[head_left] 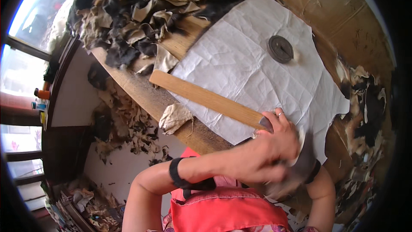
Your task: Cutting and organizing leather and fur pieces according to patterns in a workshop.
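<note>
My left hand (pixel 268 154) is motion-blurred across my right arm, at a dark and pale piece of fur or hide (pixel 304 154), also smeared; its grip is unclear. My right hand (pixel 278 126), wearing rings, is partly hidden behind it, fingers closed beside a small dark grey object (pixel 265 123) at the near end of a long wooden strip (pixel 201 96); what exactly it grips is unclear. The strip lies diagonally on a creased white woven sheet (pixel 227 51). A round dark metal object (pixel 280 48) rests on the sheet's upper right. A cream cloth bundle (pixel 175 118) lies left of the strip.
A wooden worktop (pixel 131 90) runs under heaped hide scraps (pixel 128 8) at upper left. Brown cardboard (pixel 334 17) is at upper right, with more scraps (pixel 365 111) along the right. Scraps (pixel 124 129) also lie below the worktop's left edge. Windows (pixel 23 137) and small bottles (pixel 42 93) line the left.
</note>
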The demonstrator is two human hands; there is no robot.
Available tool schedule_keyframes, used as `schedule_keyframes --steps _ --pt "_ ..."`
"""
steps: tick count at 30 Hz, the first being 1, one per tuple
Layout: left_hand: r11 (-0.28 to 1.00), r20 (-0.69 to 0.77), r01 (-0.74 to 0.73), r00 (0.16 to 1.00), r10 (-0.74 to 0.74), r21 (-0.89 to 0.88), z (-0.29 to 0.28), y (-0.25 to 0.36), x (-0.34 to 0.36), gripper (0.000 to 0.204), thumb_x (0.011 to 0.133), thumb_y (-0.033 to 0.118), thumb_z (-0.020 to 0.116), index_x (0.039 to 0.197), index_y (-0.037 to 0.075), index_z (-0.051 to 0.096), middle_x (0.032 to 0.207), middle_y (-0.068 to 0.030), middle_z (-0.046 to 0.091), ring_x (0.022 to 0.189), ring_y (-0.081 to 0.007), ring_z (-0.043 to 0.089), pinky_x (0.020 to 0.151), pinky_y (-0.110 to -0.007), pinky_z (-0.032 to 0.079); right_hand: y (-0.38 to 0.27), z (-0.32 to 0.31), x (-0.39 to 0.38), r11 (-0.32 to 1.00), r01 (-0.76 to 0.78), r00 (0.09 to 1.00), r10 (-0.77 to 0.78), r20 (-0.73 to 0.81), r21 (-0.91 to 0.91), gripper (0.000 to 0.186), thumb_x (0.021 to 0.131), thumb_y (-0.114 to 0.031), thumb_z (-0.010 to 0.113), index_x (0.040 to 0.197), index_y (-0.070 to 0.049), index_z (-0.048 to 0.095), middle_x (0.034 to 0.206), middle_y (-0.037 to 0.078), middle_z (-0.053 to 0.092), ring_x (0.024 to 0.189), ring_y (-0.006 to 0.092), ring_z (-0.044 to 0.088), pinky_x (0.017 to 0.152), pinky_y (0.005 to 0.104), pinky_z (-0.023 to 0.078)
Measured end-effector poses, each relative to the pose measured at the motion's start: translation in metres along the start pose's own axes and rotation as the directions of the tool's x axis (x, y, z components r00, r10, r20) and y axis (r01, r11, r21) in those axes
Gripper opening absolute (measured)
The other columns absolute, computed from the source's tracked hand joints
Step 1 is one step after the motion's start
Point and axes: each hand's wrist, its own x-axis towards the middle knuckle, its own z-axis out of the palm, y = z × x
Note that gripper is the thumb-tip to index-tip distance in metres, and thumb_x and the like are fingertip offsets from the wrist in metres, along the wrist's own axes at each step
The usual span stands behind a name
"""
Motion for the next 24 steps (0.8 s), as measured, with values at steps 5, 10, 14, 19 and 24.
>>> schedule_keyframes --steps 5,10,14,19,24 --pt "0.899 -0.563 0.260 0.826 -0.019 0.352 -0.050 -0.011 0.009 0.053 0.081 0.006 0.078 0.128 0.004 0.054 0.116 -0.0138 0.058 0.095 -0.0260 0.064 0.083 -0.036 0.053 0.024 0.015 0.004 0.986 0.164 0.977 -0.165 -0.136 -0.019 0.058 0.074 -0.024 0.084 0.127 -0.011 0.062 0.110 0.017 0.059 0.087 0.0367 0.066 0.076 0.0453 0.057" --pt "0.170 -0.735 0.715 0.662 0.146 0.678 -0.125 -0.003 -0.119 0.028 0.067 -0.009 0.063 0.088 0.008 0.070 0.097 -0.0083 0.063 0.101 -0.0298 0.060 0.091 -0.040 0.045 0.015 0.011 0.005 0.989 0.138 0.961 -0.119 -0.250 0.059 0.057 0.070 -0.021 0.087 0.122 -0.011 0.066 0.105 0.016 0.057 0.082 0.0329 0.066 0.069 0.0442 0.056" --pt "-0.025 -0.782 0.785 0.619 0.075 0.619 -0.136 -0.012 -0.176 0.031 0.071 -0.006 0.059 0.091 0.013 0.073 0.094 -0.0057 0.061 0.097 -0.0264 0.058 0.086 -0.040 0.041 0.007 -0.002 0.021 0.977 -0.052 0.945 0.115 -0.305 0.208 0.055 0.069 -0.016 0.086 0.120 -0.004 0.068 0.099 0.014 0.056 0.077 0.0287 0.063 0.068 0.0394 0.053" --pt "0.535 -0.725 0.689 0.662 -0.189 0.490 -0.148 -0.017 -0.133 0.044 0.075 -0.007 0.057 0.115 0.009 0.067 0.103 -0.0099 0.070 0.107 -0.0314 0.061 0.097 -0.044 0.042 0.027 0.006 0.027 0.989 -0.107 0.912 0.138 -0.387 0.100 0.055 0.069 -0.011 0.086 0.119 0.003 0.066 0.092 0.013 0.055 0.078 0.0263 0.061 0.070 0.0375 0.052" --pt "0.702 -0.455 0.543 0.824 -0.338 0.461 -0.158 -0.014 -0.089 0.094 0.081 -0.009 0.062 0.158 0.013 0.014 0.119 -0.0165 0.069 0.109 -0.0311 0.068 0.097 -0.040 0.050 0.015 -0.007 0.024 0.977 -0.175 0.909 0.208 -0.361 0.121 0.056 0.070 -0.006 0.084 0.122 0.003 0.066 0.092 0.009 0.053 0.078 0.0207 0.060 0.069 0.0333 0.052"
